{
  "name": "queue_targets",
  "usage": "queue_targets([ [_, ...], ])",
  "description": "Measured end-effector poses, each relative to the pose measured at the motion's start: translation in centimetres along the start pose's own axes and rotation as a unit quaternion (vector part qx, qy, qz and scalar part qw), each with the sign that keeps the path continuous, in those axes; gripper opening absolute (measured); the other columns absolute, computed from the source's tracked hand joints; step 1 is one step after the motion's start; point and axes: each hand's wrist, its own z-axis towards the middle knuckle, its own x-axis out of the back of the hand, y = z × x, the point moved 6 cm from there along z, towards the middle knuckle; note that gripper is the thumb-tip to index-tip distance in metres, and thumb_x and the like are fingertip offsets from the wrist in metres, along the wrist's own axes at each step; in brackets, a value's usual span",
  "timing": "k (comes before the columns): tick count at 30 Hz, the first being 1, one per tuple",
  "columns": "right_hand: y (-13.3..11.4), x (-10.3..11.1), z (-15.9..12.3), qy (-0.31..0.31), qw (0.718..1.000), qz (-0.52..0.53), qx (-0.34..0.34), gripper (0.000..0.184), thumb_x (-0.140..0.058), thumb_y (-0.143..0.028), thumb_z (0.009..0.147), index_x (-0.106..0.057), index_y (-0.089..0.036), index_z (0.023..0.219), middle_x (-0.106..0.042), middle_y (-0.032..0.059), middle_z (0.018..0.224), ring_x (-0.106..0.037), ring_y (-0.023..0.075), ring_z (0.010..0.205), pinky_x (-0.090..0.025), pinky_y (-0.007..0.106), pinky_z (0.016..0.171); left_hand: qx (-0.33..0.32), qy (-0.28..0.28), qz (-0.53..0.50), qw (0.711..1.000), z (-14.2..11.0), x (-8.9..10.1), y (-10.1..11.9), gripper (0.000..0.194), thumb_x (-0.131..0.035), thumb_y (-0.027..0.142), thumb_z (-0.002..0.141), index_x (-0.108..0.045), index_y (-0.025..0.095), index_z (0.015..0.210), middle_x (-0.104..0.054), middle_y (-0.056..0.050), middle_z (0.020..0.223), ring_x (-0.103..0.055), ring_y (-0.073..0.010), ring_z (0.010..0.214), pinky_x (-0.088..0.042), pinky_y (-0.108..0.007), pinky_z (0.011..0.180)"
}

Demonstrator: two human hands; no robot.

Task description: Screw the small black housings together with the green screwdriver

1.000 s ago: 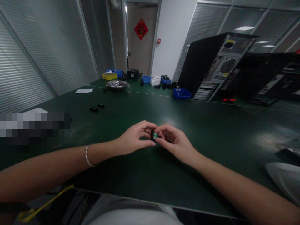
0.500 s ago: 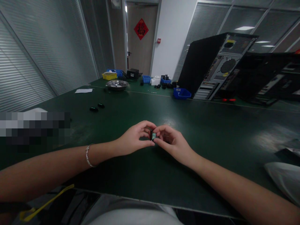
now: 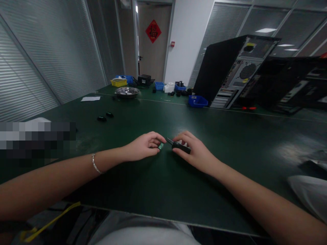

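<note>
My left hand [image 3: 144,146] is closed in a pinch on a small green circuit board [image 3: 160,146], held just above the table by its edge. Fingers hide part of the board and whatever lies behind it. To the right, my right hand [image 3: 191,148] grips a black-handled tool with a thin tip [image 3: 181,147]. Its narrow tip points left toward the board, and a small gap separates the two. The far end of the handle is hidden in my palm.
On the green table [image 3: 143,190] lie two small black pieces [image 3: 101,118] at left. Farther back are a metal bowl [image 3: 127,92], a yellow bin [image 3: 119,82] and a blue bin [image 3: 198,101]. A black computer tower [image 3: 222,64] stands at right.
My hands were together at the small board; now they have drawn apart. The left moved slightly left with the board, and the black tool has come into view in my right hand.
</note>
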Motion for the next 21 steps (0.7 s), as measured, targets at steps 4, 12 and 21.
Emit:
queue_targets([
  [4,1.3,-0.7,0.1,-0.031,0.998,-0.055,-0.015,0.029,-0.066,-0.025,0.086,-0.061,-0.022,0.114,-0.056,0.009,0.112,-0.057,0.025,0.103,-0.049,0.039,0.088,-0.052,-0.009,0.153,0.987,-0.3,0.8,0.7,0.031,-0.06,0.011,0.081,-0.061,0.018,0.112,-0.05,-0.007,0.115,-0.06,-0.0179,0.1,-0.052,-0.036,0.094],
  [12,2.1,-0.6,0.1,-0.037,0.996,-0.063,-0.043,0.033,-0.059,-0.013,0.085,-0.06,-0.022,0.117,-0.06,0.0086,0.107,-0.06,0.0229,0.095,-0.05,0.037,0.082,-0.083,-0.028,0.276,0.957,-0.2,1.0,1.3,0.034,-0.054,0.016,0.089,-0.059,0.021,0.122,-0.057,-0.007,0.117,-0.056,-0.0197,0.108,-0.047,-0.033,0.096],
  [21,2.3,0.6,0.1,-0.033,0.998,-0.003,-0.048,0.029,-0.061,-0.016,0.083,-0.065,-0.022,0.111,-0.066,0.0069,0.104,-0.061,0.0214,0.087,-0.049,0.036,0.076,-0.058,0.032,0.385,0.92,-0.3,1.4,1.0,0.034,-0.071,0.041,0.082,-0.06,0.019,0.107,-0.06,-0.005,0.097,-0.055,-0.0238,0.094,-0.043,-0.036,0.085],
])
